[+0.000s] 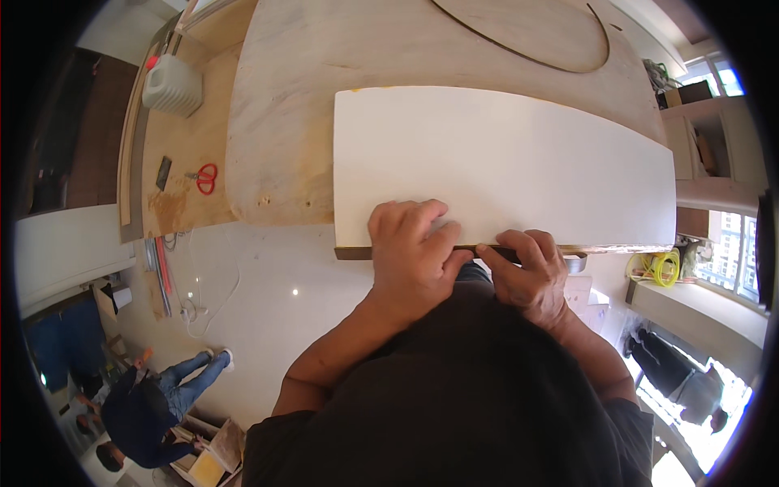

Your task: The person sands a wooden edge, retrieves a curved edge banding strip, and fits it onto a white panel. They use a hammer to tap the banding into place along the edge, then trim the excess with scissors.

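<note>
A white panel [503, 154], with a curved right part of its far edge, lies on a pale plywood worktop [292, 105]. A dark narrow strip [351, 252] runs along its near edge. My left hand [414, 252] grips that edge, fingers curled over the white face and thumb down by the strip. Just right of it, my right hand [526, 272] has its thumb on the strip and bent fingers over the panel's edge. A loose length of the strip [574, 264] curls below the panel to the right.
Behind lies a curved thin band [527, 57]. At left are a white jug [172, 85], red scissors [206, 178] and cords on the floor. A person [146, 406] works at lower left; another [673, 373] is at lower right. A yellow coiled hose [665, 268] sits right.
</note>
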`<state>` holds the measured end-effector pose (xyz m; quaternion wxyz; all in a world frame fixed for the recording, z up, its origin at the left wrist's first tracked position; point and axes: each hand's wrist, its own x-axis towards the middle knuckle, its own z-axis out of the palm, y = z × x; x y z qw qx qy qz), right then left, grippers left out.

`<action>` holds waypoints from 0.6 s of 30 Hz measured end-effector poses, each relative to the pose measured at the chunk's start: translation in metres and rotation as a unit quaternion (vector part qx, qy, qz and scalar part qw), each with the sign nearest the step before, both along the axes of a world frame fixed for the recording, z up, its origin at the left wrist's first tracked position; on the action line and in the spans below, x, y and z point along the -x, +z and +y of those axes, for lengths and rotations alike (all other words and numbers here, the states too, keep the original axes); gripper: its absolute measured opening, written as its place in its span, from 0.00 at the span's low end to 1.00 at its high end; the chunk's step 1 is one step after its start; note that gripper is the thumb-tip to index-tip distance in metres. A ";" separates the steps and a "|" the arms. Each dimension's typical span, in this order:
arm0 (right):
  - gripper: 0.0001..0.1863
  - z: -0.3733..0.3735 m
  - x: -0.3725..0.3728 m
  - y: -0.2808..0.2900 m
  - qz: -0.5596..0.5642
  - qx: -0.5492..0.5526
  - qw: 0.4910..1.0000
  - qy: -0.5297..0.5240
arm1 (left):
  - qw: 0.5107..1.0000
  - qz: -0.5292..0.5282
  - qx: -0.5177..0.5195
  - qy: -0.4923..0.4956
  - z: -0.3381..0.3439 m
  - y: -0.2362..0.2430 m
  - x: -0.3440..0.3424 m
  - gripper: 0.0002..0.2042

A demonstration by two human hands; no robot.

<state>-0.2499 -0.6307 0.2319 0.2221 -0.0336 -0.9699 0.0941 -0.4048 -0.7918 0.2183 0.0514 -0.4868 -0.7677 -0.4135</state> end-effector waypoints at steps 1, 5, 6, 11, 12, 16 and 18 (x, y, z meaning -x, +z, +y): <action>0.24 0.000 0.000 0.003 -0.008 0.003 1.000 -0.001 | 1.000 -0.010 0.005 0.001 0.001 0.000 0.001 0.20; 0.23 0.008 -0.011 0.027 -0.041 0.084 0.995 -0.043 | 0.999 -0.038 0.024 0.015 0.000 0.004 0.001 0.20; 0.23 0.014 -0.018 0.033 -0.066 0.119 0.990 -0.047 | 0.999 -0.040 0.025 0.019 0.000 0.004 0.000 0.20; 0.24 0.041 -0.049 0.064 -0.161 0.166 0.972 -0.036 | 0.998 -0.052 0.032 0.027 0.001 0.006 0.000 0.20; 0.23 0.045 -0.050 0.071 -0.170 0.159 0.972 -0.034 | 0.998 -0.055 0.033 0.029 0.001 0.005 0.000 0.20; 0.21 0.059 -0.065 0.080 -0.195 0.156 0.966 -0.058 | 0.998 -0.047 0.038 0.026 -0.001 0.004 0.001 0.20; 0.20 0.058 -0.066 0.082 -0.190 0.113 0.973 -0.060 | 0.998 -0.048 0.039 0.027 0.001 0.005 0.001 0.20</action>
